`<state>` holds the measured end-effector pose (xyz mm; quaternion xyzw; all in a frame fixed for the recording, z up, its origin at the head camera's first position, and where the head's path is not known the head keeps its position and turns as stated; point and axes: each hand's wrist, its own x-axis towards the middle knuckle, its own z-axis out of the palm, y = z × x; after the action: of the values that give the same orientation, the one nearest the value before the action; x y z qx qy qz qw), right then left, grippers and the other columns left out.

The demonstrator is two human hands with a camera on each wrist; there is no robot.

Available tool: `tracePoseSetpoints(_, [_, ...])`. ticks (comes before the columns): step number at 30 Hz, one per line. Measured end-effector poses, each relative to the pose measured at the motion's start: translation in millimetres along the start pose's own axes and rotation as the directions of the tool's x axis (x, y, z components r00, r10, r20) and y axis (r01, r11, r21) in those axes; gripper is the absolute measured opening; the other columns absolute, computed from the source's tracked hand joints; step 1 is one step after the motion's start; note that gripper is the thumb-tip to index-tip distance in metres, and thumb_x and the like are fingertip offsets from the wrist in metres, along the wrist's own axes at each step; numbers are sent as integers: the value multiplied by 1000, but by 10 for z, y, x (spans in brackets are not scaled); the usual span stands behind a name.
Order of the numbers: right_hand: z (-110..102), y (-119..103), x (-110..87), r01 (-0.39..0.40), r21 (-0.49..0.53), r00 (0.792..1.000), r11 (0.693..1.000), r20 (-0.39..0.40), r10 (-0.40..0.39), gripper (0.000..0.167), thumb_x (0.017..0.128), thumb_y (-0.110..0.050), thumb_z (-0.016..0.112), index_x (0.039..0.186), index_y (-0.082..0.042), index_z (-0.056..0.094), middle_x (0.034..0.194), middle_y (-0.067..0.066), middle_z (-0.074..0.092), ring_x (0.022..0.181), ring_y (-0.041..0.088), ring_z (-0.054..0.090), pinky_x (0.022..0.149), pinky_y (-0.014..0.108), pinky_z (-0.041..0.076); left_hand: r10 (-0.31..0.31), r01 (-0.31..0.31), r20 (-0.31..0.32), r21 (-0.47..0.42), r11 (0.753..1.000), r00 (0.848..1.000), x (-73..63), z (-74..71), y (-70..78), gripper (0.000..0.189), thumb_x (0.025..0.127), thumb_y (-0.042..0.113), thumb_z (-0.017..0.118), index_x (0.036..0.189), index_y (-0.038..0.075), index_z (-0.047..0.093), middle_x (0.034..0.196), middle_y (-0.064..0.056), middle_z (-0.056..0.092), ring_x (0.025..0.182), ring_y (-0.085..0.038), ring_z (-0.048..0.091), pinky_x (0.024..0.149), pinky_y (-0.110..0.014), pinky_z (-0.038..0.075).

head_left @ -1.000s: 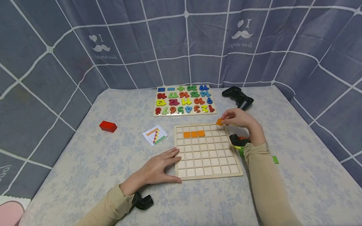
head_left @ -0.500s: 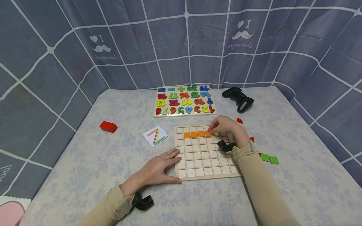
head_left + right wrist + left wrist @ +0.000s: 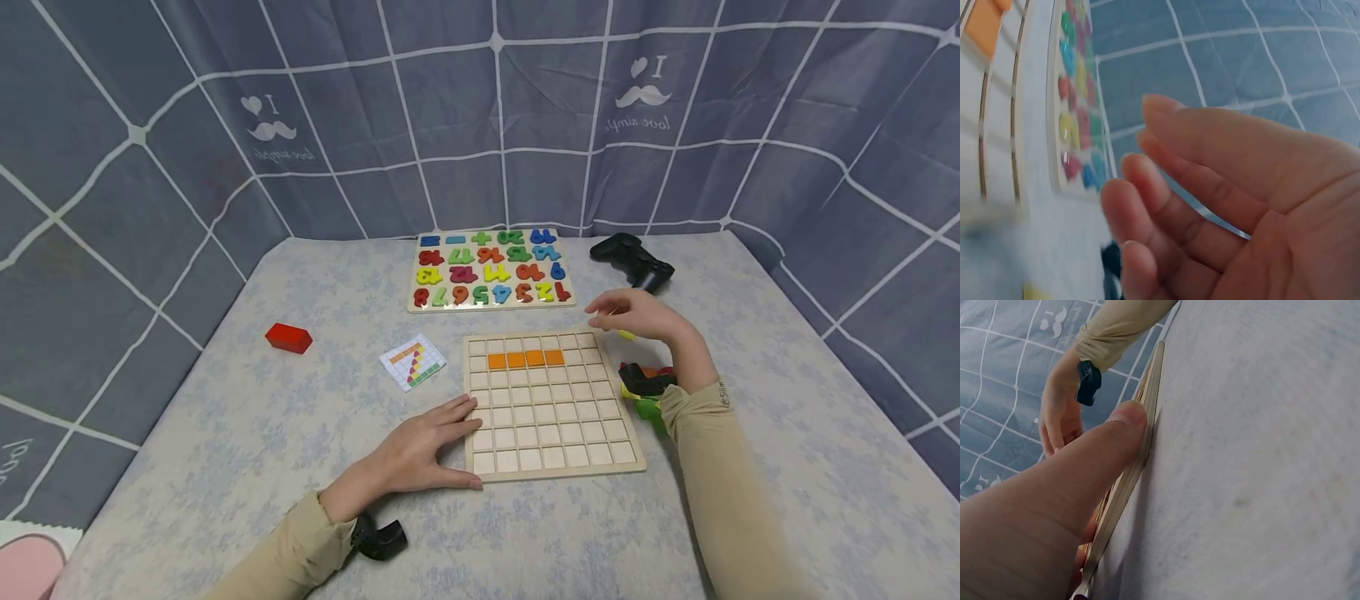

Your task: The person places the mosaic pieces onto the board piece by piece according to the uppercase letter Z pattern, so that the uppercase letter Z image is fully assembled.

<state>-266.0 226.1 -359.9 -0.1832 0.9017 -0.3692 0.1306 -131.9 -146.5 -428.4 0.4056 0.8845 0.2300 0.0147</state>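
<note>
My left hand (image 3: 420, 446) rests against the left edge of a wooden grid board (image 3: 555, 475), fingers spread on its rim. In the left wrist view the thumb (image 3: 1127, 419) presses on the board's edge. Several orange square tiles (image 3: 525, 359) lie side by side in the board's second row. My right hand (image 3: 637, 317) hovers beyond the board's far right corner, its fingers loosely bent with nothing between them, as the right wrist view also shows. Under the right wrist, partly hidden, lie green (image 3: 649, 412) and other coloured pieces.
A pattern card (image 3: 412, 363) lies left of the board, and a red block (image 3: 288, 337) farther left. Behind the board are a number puzzle (image 3: 491, 271) and a black game controller (image 3: 632, 260). A tiled-print curtain (image 3: 450, 117) stands along the table's back.
My right hand brought an orange tile to the second row, set it at the right end of the line, let go and moved back right. The left hand stayed put.
</note>
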Motion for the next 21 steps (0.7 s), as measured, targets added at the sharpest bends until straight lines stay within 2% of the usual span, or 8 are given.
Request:
tracePoseSetpoints(6, [-150, 190, -173, -84, 59, 992, 995, -89, 89, 48, 93, -35, 60, 125, 0, 57, 113, 19, 59, 97, 34, 56, 87, 49, 45, 3, -3, -10, 0, 1000, 1000, -2, 9, -6, 83, 76, 63, 65, 135, 8, 52, 148, -11, 35, 139, -19, 26, 106, -40, 35])
tracePoseSetpoints(10, [-208, 324, -254, -119, 124, 980, 985, -145, 136, 51, 94, -36, 57, 130, 1, 53, 120, 23, 56, 102, 38, 54, 92, 52, 41, 5, -5, -10, 2, 1000, 1000, 3, 10, -5, 83, 76, 64, 65, 136, 7, 52, 148, -11, 35, 138, -19, 26, 106, -41, 35])
tracePoseSetpoints(15, [-226, 479, -289, -155, 185, 966, 970, -176, 188, 52, 95, -35, 56, 132, 1, 49, 124, 25, 52, 109, 39, 50, 97, 55, 36, 5, -5, -15, 5, 1000, 1000, 2, 6, -5, 83, 76, 63, 66, 135, 7, 52, 147, -11, 36, 138, -20, 27, 105, -41, 35])
tracePoseSetpoints(18, [-215, 562, -288, -160, 211, 962, 964, -186, 200, 52, 95, -34, 56, 132, 2, 50, 126, 26, 51, 109, 38, 50, 96, 54, 37, 5, -5, -13, 6, 1000, 1000, 2, 5, -2, 83, 76, 63, 66, 135, 7, 52, 147, -11, 36, 138, -20, 27, 105, -41, 35])
tracePoseSetpoints(21, [-196, 633, -281, -147, 214, 961, 966, -202, 191, 50, 95, -33, 56, 130, 2, 51, 124, 24, 52, 102, 30, 54, 92, 48, 42, 2, -2, -8, 3, 1000, 1000, 3, 4, 3, 83, 76, 63, 65, 135, 7, 52, 148, -11, 35, 139, -20, 26, 106, -41, 34])
